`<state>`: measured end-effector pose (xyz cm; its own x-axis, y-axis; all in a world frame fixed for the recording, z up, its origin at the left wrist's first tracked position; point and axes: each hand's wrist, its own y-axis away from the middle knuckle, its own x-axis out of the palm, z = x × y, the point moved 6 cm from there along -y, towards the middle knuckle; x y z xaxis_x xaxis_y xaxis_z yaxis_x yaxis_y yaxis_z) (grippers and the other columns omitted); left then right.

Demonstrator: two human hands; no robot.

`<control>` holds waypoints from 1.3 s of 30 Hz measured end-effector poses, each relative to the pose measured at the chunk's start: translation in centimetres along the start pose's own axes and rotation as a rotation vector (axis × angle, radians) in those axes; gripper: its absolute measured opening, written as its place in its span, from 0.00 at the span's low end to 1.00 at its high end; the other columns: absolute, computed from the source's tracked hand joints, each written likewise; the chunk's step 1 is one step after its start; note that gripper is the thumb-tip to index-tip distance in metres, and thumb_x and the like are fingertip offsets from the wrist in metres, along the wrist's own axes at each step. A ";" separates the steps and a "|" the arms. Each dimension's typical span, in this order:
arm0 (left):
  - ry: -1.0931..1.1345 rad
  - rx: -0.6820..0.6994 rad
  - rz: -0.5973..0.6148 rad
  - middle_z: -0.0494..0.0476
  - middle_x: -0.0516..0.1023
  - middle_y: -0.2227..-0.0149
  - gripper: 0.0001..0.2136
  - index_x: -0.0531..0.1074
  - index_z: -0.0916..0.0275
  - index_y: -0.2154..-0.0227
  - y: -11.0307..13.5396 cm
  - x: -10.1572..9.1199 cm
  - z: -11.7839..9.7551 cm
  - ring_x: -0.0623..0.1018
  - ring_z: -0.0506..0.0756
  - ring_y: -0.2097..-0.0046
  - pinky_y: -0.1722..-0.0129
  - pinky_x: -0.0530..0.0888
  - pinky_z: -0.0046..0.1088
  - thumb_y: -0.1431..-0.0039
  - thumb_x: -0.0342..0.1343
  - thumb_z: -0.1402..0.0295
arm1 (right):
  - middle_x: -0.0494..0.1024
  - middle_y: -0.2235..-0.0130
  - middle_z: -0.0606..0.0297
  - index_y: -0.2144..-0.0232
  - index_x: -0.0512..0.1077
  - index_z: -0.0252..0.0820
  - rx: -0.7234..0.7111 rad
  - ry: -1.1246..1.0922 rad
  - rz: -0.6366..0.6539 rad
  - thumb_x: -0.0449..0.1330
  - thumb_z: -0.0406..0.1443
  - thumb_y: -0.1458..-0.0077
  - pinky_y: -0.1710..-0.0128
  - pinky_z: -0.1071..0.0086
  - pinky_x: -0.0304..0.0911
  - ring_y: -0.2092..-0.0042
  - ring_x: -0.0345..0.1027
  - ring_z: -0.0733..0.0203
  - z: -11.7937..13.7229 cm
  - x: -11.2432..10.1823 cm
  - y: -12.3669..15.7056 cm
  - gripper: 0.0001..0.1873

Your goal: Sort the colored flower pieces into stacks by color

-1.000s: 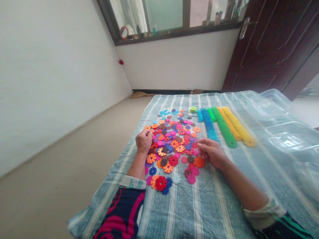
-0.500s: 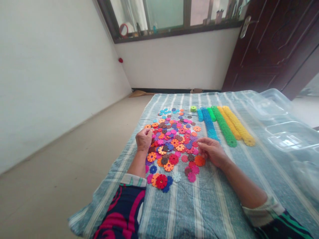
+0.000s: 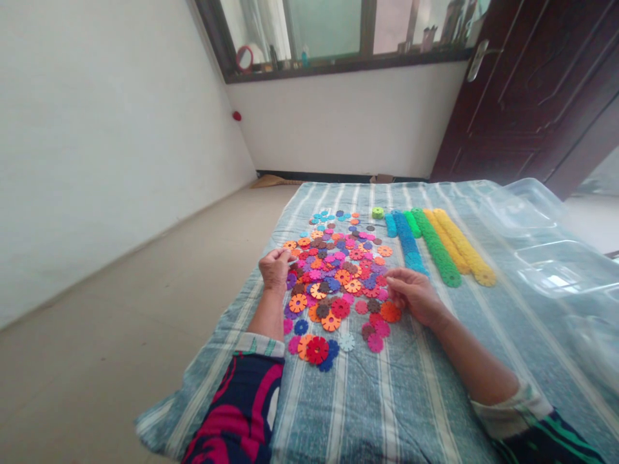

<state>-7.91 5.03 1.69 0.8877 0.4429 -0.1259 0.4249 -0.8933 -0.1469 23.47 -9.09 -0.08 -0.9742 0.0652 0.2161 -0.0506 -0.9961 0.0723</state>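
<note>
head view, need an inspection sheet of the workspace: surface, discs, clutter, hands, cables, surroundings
Surface: striped cloth, creased in places
Job's things: loose discs in many colours, overlapping; disc rows in blue, green and yellow, farther right
Clutter: transparent containers on the right
Left hand: at the loose discs' left edge, fingertips together; grip unclear
Right hand: at their right edge, fingers bent; grip unclear
Cables: nothing seen
Surroundings: dark red door, window, pale wall

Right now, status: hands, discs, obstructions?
Left hand at left edge of loose discs; right hand at right edge. Grips unclear. Nothing visibly in the way.
</note>
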 end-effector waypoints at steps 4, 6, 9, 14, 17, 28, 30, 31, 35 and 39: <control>0.065 -0.027 0.016 0.52 0.74 0.82 0.12 0.76 0.67 0.74 0.1 0.1 0.0 0.72 0.49 0.79 0.82 0.65 0.20 0.60 0.57 0.63 | 0.69 0.83 0.73 0.68 0.72 0.39 -0.010 0.022 -0.020 0.67 0.46 0.58 0.87 0.77 0.52 0.85 0.57 0.72 0.0 0.0 0.1 0.18; 0.080 -0.028 0.020 0.53 0.74 0.82 0.12 0.76 0.67 0.75 0.0 0.0 0.0 0.72 0.49 0.79 0.82 0.65 0.20 0.61 0.58 0.64 | 0.69 0.83 0.73 0.68 0.72 0.40 -0.010 0.030 -0.028 0.67 0.46 0.58 0.87 0.77 0.53 0.85 0.57 0.72 -0.1 -0.1 0.0 0.18; 0.094 -0.035 0.019 0.53 0.74 0.82 0.12 0.76 0.67 0.74 0.1 0.0 0.0 0.72 0.49 0.78 0.82 0.65 0.19 0.61 0.58 0.63 | 0.69 0.83 0.74 0.68 0.72 0.40 -0.001 0.038 -0.033 0.67 0.45 0.58 0.87 0.77 0.53 0.85 0.58 0.72 -0.3 -0.2 0.0 0.18; 0.094 -0.033 0.014 0.52 0.73 0.83 0.12 0.75 0.67 0.75 0.3 -0.1 -0.2 0.72 0.49 0.78 0.81 0.65 0.20 0.60 0.57 0.62 | 0.70 0.82 0.73 0.67 0.72 0.39 0.003 0.042 -0.025 0.67 0.46 0.58 0.87 0.77 0.53 0.85 0.57 0.72 -0.5 -0.1 -0.1 0.19; 0.094 -0.034 0.005 0.51 0.73 0.83 0.13 0.75 0.67 0.74 0.3 -0.2 -0.3 0.72 0.49 0.78 0.81 0.65 0.20 0.60 0.57 0.62 | 0.69 0.83 0.73 0.67 0.72 0.40 0.000 0.046 -0.018 0.67 0.46 0.58 0.87 0.77 0.53 0.85 0.58 0.71 -0.4 0.0 0.0 0.19; 0.094 -0.041 0.008 0.51 0.73 0.83 0.12 0.76 0.67 0.74 0.0 -0.2 0.1 0.70 0.48 0.80 0.82 0.66 0.20 0.61 0.58 0.63 | 0.70 0.82 0.72 0.67 0.72 0.39 0.014 0.064 -0.028 0.67 0.47 0.58 0.86 0.77 0.53 0.85 0.58 0.71 -0.3 0.0 0.1 0.20; 0.079 -0.042 0.006 0.51 0.73 0.82 0.12 0.76 0.66 0.75 0.1 -0.2 0.0 0.71 0.48 0.80 0.81 0.66 0.21 0.60 0.57 0.63 | 0.70 0.82 0.72 0.67 0.72 0.39 0.010 0.069 -0.029 0.67 0.47 0.58 0.86 0.77 0.53 0.85 0.58 0.71 -0.3 0.0 0.1 0.20; 0.071 -0.042 0.007 0.51 0.73 0.82 0.12 0.76 0.66 0.75 0.1 -0.2 0.0 0.71 0.49 0.80 0.81 0.66 0.21 0.60 0.57 0.62 | 0.70 0.82 0.72 0.67 0.72 0.40 0.008 0.073 -0.031 0.67 0.47 0.58 0.86 0.77 0.53 0.85 0.58 0.71 -0.3 0.0 0.1 0.19; 0.062 -0.044 0.005 0.51 0.73 0.82 0.13 0.76 0.67 0.74 0.1 -0.1 0.0 0.71 0.49 0.80 0.81 0.66 0.22 0.60 0.56 0.62 | 0.70 0.83 0.72 0.68 0.72 0.40 0.003 0.104 -0.028 0.67 0.47 0.58 0.86 0.76 0.53 0.85 0.59 0.70 -0.4 0.1 0.0 0.19; 0.066 -0.044 -0.001 0.52 0.73 0.82 0.12 0.76 0.67 0.75 0.1 -0.1 0.0 0.70 0.49 0.80 0.81 0.66 0.21 0.60 0.56 0.62 | 0.70 0.83 0.72 0.69 0.73 0.41 -0.014 0.127 -0.061 0.67 0.48 0.59 0.87 0.76 0.53 0.85 0.58 0.70 -0.2 0.3 0.3 0.19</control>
<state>-7.99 4.90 1.71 0.8963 0.4393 -0.0610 0.4321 -0.8959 -0.1032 23.14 -9.35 -0.20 -0.9891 0.1188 0.0870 -0.1131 -0.9913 0.0673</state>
